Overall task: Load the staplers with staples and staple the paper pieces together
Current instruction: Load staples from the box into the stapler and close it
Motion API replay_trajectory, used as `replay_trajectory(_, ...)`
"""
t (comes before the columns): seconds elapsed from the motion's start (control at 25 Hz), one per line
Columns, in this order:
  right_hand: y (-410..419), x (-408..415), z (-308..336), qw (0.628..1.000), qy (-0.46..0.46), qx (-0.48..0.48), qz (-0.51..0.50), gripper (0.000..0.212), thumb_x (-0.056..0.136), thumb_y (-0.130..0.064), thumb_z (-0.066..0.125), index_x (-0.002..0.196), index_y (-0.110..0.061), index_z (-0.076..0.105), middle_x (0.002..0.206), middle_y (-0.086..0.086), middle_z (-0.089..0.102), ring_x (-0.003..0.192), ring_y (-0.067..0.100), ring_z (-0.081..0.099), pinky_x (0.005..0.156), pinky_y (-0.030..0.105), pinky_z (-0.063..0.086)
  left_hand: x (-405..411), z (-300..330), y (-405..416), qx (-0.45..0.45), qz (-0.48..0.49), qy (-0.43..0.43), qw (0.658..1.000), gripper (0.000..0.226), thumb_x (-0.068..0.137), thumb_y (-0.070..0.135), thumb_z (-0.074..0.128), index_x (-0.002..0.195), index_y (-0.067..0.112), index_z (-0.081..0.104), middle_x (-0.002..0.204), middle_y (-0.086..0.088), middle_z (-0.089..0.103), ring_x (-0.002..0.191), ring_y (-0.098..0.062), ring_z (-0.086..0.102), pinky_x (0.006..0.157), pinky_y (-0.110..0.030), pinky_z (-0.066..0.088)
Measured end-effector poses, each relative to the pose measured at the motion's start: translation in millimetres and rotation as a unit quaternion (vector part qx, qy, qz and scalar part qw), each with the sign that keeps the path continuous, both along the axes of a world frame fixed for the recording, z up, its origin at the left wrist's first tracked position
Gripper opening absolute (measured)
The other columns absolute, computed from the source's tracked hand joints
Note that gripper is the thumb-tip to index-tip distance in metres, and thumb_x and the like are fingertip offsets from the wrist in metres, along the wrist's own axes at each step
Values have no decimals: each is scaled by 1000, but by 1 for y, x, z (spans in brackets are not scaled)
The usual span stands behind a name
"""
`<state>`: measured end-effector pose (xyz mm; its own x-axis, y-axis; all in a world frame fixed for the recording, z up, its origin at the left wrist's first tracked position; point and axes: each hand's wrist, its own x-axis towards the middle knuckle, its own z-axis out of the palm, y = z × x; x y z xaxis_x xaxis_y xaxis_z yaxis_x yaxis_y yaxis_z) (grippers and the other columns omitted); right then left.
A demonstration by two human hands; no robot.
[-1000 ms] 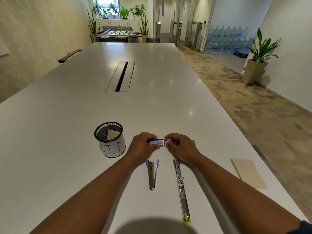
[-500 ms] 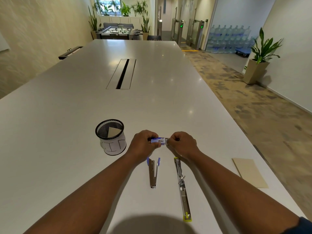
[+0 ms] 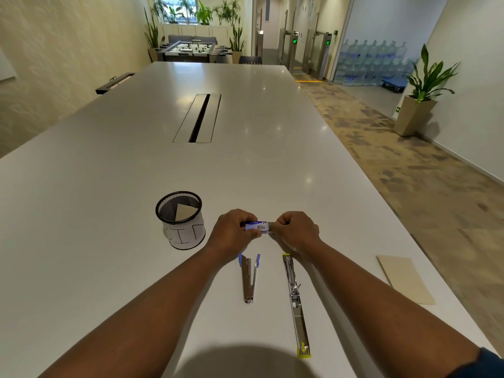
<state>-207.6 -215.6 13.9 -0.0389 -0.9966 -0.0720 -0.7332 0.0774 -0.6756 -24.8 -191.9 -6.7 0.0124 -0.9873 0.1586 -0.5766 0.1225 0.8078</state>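
Note:
A small blue and white staple box (image 3: 257, 226) is held just above the white table (image 3: 109, 186). My left hand (image 3: 233, 233) grips its left end and my right hand (image 3: 296, 233) pinches its right end. Below my hands lie two staplers. The blue-handled stapler (image 3: 248, 278) lies folded, its tip toward me. The yellow-ended stapler (image 3: 296, 304) lies swung open flat in a long line. A beige paper piece (image 3: 403, 279) rests near the table's right edge.
A black mesh cup (image 3: 180, 219) with a white label and a beige paper inside stands left of my hands. A cable slot (image 3: 197, 118) runs along the table's middle. The table's right edge drops to carpeted floor.
Both hands stay on the staple box at about the same spot; my fingers have shifted slightly on it. The staplers, cup and paper have not moved.

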Motion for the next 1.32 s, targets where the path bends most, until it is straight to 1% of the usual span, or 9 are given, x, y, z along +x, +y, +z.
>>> replay_trajectory(0.28, 2, -3, 5, 1000, -19, 7, 12, 35, 82, -43, 75, 77, -8, 75, 78, 5, 75, 65, 15, 58, 84, 40, 47, 0, 0, 0, 2, 2, -6, 1000, 30, 77, 24, 85, 105, 23, 74, 88, 21, 63, 84, 0, 64, 69, -13, 47)
replay_trajectory(0.48, 6, -3, 6, 1000, -20, -10, 13, 14, 82, -31, 71, 77, -18, 67, 72, -9, 67, 71, 12, 59, 92, 45, 47, 0, -1, -1, 4, 3, -3, 1000, 31, 76, 23, 85, 105, 22, 74, 88, 21, 63, 85, 1, 64, 72, -17, 50)
replay_trajectory(0.56, 8, -4, 8, 999, -31, -12, 24, 5, 85, -26, 65, 87, -25, 70, 83, -12, 70, 82, 11, 62, 98, 44, 44, 0, -2, -2, 6, 5, 2, 1000, 30, 76, 22, 85, 104, 23, 74, 87, 21, 64, 84, 2, 64, 71, -16, 49)
replay_trajectory(0.64, 10, -4, 9, 998, -35, -6, 42, 21, 89, -25, 61, 103, -35, 74, 103, -14, 74, 99, 11, 64, 104, 43, 41, 0, -3, -2, 8, 5, 2, 1000, 31, 76, 22, 85, 105, 23, 74, 88, 22, 64, 84, 2, 64, 69, -13, 47)
replay_trajectory(0.72, 11, -5, 9, 998, -39, -5, 56, 24, 92, -26, 60, 107, -38, 76, 110, -14, 75, 105, 10, 64, 106, 44, 40, 0, -3, -2, 7, 5, 2, 1000, 31, 76, 23, 85, 105, 23, 74, 89, 21, 64, 84, 1, 64, 70, -13, 48)
replay_trajectory(0.96, 16, -7, 11, 996, -49, -23, 67, 25, 92, -22, 61, 81, -42, 73, 90, -14, 76, 89, 14, 67, 95, 48, 50, -1, -3, -3, 7, 5, 3, 1000, 30, 75, 23, 85, 103, 24, 75, 88, 19, 64, 84, -1, 65, 70, -16, 50)
replay_trajectory(1.04, 18, -8, 11, 996, -63, -28, 62, 27, 91, -20, 62, 78, -42, 72, 85, -16, 73, 86, 13, 66, 94, 49, 51, -1, -3, -3, 7, 6, 0, 1000, 29, 75, 23, 85, 102, 24, 75, 87, 21, 64, 83, 0, 65, 70, -17, 51)
replay_trajectory(1.2, 20, -10, 10, 992, -112, -29, 50, 18, 86, -17, 66, 79, -30, 77, 79, -14, 73, 81, 14, 66, 94, 50, 52, 0, -4, -3, 6, 5, 4, 1000, 28, 74, 24, 85, 101, 26, 75, 87, 22, 64, 82, 1, 65, 69, -16, 50)
replay_trajectory(1.32, 23, -11, 9, 989, -134, -46, 49, 10, 82, -20, 73, 74, -26, 76, 73, -10, 73, 72, 11, 64, 85, 45, 55, 0, -4, -4, 6, 7, 4, 1000, 29, 74, 25, 86, 100, 29, 74, 89, 20, 65, 82, 1, 65, 70, -17, 52)
